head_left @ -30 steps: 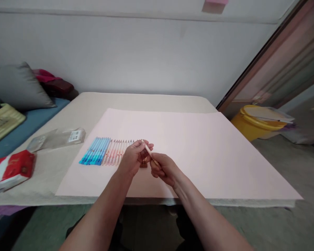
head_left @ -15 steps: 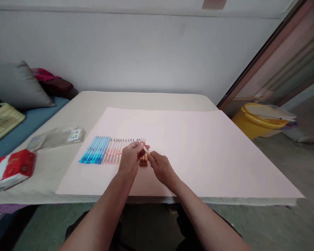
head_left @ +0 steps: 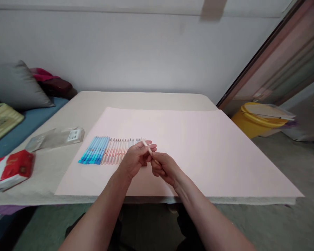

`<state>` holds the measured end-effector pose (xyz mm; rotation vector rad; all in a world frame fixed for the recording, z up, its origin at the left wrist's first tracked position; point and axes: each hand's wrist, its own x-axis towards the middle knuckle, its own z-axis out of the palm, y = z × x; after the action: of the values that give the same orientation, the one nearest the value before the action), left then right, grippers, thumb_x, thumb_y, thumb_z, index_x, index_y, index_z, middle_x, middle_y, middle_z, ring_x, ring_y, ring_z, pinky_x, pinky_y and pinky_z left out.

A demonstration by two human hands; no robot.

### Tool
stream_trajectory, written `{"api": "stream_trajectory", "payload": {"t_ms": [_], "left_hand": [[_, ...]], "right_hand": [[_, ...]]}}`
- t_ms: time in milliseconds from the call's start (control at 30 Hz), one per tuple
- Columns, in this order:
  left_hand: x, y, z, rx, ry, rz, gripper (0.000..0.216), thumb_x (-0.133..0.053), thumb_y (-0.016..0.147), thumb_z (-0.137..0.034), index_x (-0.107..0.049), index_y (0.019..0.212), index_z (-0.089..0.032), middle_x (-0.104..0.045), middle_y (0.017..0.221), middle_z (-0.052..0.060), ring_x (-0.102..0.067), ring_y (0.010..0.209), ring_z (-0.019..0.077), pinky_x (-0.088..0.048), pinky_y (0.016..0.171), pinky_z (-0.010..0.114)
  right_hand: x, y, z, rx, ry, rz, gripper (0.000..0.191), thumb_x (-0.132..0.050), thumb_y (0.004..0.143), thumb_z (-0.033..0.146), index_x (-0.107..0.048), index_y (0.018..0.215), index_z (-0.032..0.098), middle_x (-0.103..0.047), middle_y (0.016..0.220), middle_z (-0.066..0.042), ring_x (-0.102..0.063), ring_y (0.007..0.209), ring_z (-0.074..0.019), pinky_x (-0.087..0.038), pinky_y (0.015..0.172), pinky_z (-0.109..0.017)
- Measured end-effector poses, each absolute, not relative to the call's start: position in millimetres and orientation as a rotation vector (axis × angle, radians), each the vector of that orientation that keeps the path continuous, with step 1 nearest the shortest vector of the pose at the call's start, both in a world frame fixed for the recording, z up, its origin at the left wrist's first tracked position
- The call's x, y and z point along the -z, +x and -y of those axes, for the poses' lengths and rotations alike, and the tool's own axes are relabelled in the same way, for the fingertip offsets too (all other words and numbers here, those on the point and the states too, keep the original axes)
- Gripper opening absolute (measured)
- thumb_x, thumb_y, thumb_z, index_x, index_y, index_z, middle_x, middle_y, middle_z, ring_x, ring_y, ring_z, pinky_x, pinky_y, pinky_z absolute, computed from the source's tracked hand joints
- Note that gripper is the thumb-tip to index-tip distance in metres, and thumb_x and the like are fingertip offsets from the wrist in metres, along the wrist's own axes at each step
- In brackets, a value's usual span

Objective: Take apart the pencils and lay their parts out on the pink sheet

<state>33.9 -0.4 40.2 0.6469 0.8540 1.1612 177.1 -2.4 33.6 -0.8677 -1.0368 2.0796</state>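
Note:
A slim whitish pen (head_left: 147,146) is held at a slant between my two hands, above the pink sheet (head_left: 204,153). My right hand (head_left: 164,166) is closed round its lower end. My left hand (head_left: 135,157) supports the upper part, the thumb against it and the fingertips reaching out behind. Left of the hands lies a neat row of pens: blue ones (head_left: 95,150) at the far left, then clear-bodied pens with reddish parts (head_left: 116,150). Behind my left hand a small brown piece (head_left: 144,164) shows only partly; the right end of the row is hidden.
On the table's left lie a clear plastic package (head_left: 60,137) and a red tissue pack (head_left: 12,169). Further left are a grey cushion (head_left: 18,85) and blue bedding. A yellow bucket (head_left: 259,122) stands on the floor at the right, and a wall rises behind the table.
Both hands and the pen have shifted slightly right. My left fingers have spread out more beneath the pen, and the brown pieces are now mostly covered.

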Motion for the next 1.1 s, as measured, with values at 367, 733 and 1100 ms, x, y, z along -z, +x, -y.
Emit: {"api": "stream_trajectory", "payload": {"t_ms": [367, 733, 1100], "left_hand": [[-44, 42, 4, -1.358, 0.625, -1.059, 0.017, -0.070, 0.063, -0.024, -0.058, 0.067, -0.013, -0.066, 0.072, 0.006, -0.058, 0.059, 0.0123, -0.042, 0.055, 0.025], [-41, 38, 3, -1.288, 0.608, -1.012, 0.027, -0.068, 0.068, -0.023, -0.059, 0.092, -0.015, -0.066, 0.087, 0.009, -0.062, 0.081, 0.0174, -0.046, 0.068, 0.028], [-37, 37, 2, -1.404, 0.811, -1.229, 0.020, -0.071, 0.064, -0.027, -0.055, 0.067, -0.015, -0.059, 0.059, 0.000, -0.060, 0.062, 0.0138, -0.048, 0.065, 0.028]], "right_hand": [[-36, 169, 5, -1.616, -1.081, 1.550, 0.040, -0.038, 0.087, 0.050, -0.049, 0.066, 0.018, -0.039, 0.048, 0.005, -0.034, 0.042, -0.0081, -0.028, 0.046, -0.022], [-27, 168, 4, -1.289, -1.303, 1.838, 0.039, -0.034, 0.090, 0.044, -0.053, 0.069, 0.018, -0.047, 0.053, 0.001, -0.043, 0.047, -0.0109, -0.031, 0.048, -0.023], [-28, 167, 6, -1.125, -1.231, 1.795, 0.036, -0.043, 0.086, 0.041, -0.044, 0.058, 0.018, -0.044, 0.054, 0.004, -0.038, 0.051, -0.0088, -0.027, 0.050, -0.022]]}}
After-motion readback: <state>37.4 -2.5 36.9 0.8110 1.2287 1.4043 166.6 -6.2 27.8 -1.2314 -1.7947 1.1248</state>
